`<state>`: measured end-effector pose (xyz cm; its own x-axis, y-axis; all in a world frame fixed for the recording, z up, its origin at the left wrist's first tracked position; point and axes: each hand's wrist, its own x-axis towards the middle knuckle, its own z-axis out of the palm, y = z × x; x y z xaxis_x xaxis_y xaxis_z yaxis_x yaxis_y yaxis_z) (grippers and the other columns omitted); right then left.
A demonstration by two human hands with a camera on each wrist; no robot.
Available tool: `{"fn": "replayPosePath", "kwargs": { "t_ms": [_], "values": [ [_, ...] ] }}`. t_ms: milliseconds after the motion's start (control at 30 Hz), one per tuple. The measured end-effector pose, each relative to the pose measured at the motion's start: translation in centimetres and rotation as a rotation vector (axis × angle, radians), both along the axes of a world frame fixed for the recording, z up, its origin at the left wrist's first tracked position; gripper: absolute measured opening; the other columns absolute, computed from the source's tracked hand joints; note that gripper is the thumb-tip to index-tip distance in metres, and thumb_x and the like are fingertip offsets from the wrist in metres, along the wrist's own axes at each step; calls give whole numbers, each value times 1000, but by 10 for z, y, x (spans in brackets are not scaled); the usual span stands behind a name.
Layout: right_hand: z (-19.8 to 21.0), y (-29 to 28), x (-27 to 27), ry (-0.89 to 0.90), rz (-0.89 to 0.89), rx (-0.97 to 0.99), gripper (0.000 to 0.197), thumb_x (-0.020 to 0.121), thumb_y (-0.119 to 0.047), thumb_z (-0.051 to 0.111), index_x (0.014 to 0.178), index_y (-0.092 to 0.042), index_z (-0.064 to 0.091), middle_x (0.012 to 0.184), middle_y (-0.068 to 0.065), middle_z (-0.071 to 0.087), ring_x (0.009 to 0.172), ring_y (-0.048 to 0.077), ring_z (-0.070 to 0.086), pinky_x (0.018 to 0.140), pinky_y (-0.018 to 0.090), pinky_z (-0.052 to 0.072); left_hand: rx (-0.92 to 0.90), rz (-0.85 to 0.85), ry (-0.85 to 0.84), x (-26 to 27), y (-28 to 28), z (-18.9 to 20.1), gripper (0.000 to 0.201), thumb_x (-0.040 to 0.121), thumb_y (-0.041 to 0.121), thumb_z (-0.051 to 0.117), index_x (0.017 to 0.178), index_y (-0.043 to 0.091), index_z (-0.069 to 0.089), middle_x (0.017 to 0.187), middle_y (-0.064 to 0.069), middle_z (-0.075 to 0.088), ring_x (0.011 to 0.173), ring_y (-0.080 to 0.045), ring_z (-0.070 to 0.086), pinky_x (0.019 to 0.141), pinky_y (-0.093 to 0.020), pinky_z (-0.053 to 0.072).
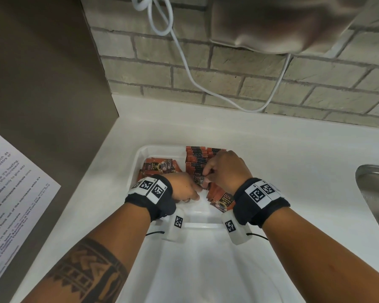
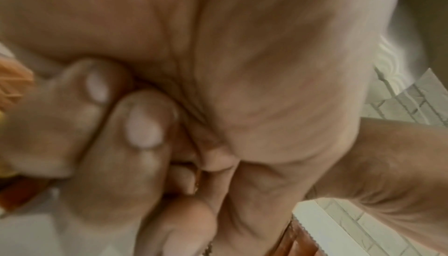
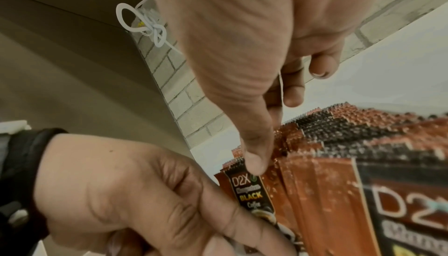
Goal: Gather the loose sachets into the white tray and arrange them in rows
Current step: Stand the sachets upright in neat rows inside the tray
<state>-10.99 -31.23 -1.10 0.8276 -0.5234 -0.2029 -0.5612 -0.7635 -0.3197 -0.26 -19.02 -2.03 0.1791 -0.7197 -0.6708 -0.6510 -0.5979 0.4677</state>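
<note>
A white tray (image 1: 195,209) sits on the white counter. In its back right part stands a packed row of orange-and-black sachets (image 1: 197,157) (image 3: 351,132). A small pile of sachets (image 1: 160,167) lies at its left side, and a loose sachet (image 1: 222,199) lies by my right wrist. Both hands meet at the near end of the row. My right hand (image 1: 225,169) pinches the top of a "D2X Black Coffee" sachet (image 1: 198,179) (image 3: 252,191), thumb (image 3: 257,156) on its front. My left hand (image 1: 184,189) (image 3: 121,193) grips its lower part, its fingers (image 2: 135,126) curled.
A steel sink (image 1: 376,193) is sunk into the counter at the right. A white cable (image 1: 184,57) hangs down the brick wall behind the tray. A brown panel with a printed sheet (image 1: 13,182) stands on the left.
</note>
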Motion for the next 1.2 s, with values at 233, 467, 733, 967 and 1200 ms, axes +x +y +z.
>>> {"fn": "replayPosePath", "kwargs": {
  "t_ms": [233, 467, 733, 967, 1200],
  "values": [
    [2, -3, -1, -37, -39, 56, 13, 73, -32, 82, 76, -39, 72, 94, -13, 61, 93, 12, 59, 90, 37, 51, -17, 49, 40, 1, 0, -3, 46, 98, 31, 60, 144, 25, 55, 73, 5, 60, 54, -8, 50, 50, -19, 41],
    [8, -3, -2, -54, -34, 70, 14, 76, -30, 81, 82, -39, 73, 97, -13, 56, 97, 14, 56, 92, 39, 49, -21, 47, 43, 0, 0, 0, 42, 99, 29, 60, 140, 22, 60, 72, 3, 59, 56, -11, 49, 53, -21, 42],
    [36, -6, -15, -187, -64, 122, 13, 82, -21, 77, 86, -33, 76, 85, -19, 59, 84, 2, 58, 83, 23, 47, -49, 47, 32, 1, 8, 11, 30, 99, 31, 61, 126, 22, 70, 74, 3, 62, 65, -14, 54, 66, -27, 51],
    [52, 29, -49, -314, -67, 172, 22, 94, -16, 61, 87, -31, 76, 84, -23, 67, 75, -8, 61, 66, 4, 41, -87, 22, -249, 28, 42, 34, 22, 97, 26, 60, 104, 16, 78, 103, 0, 74, 94, -18, 68, 86, -32, 55],
    [13, 98, -39, -28, 45, 319, 26, 95, -38, 63, 119, -28, 67, 114, -9, 68, 96, 7, 64, 86, 24, 52, 26, -62, -517, 64, 43, 45, 47, 91, 28, 70, 134, 12, 58, 132, -8, 58, 113, -27, 60, 93, -38, 53]
  ]
}}
